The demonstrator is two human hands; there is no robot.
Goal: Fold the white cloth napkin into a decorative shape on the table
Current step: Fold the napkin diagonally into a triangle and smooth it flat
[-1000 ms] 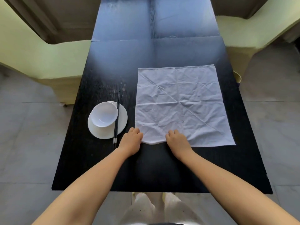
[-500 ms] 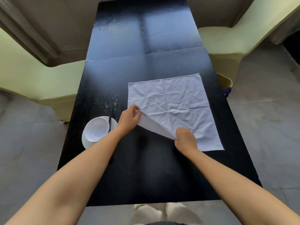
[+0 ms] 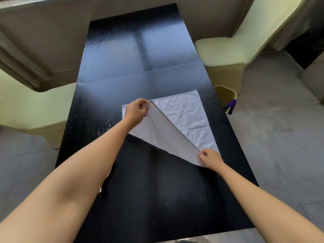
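Note:
The white cloth napkin [image 3: 185, 116] lies on the black table [image 3: 157, 190], right of centre. Its near-left part is lifted and turned over toward the far right, with the hem running as a diagonal line across it. My left hand [image 3: 135, 111] pinches the raised corner at the napkin's far-left side. My right hand [image 3: 209, 157] pinches the hem at the near-right side, low by the tabletop. The far-right part of the napkin stays flat and creased.
Pale green chairs stand at the left [image 3: 26, 106] and at the right [image 3: 226, 53] of the table. A small yellow bin [image 3: 226, 95] with a purple item sits on the floor by the right edge. My left forearm hides the plate and chopsticks.
My left hand has carried the napkin's corner farther away across the cloth, widening the turned-over flap. My right hand slid right along the near edge. The view has tilted forward.

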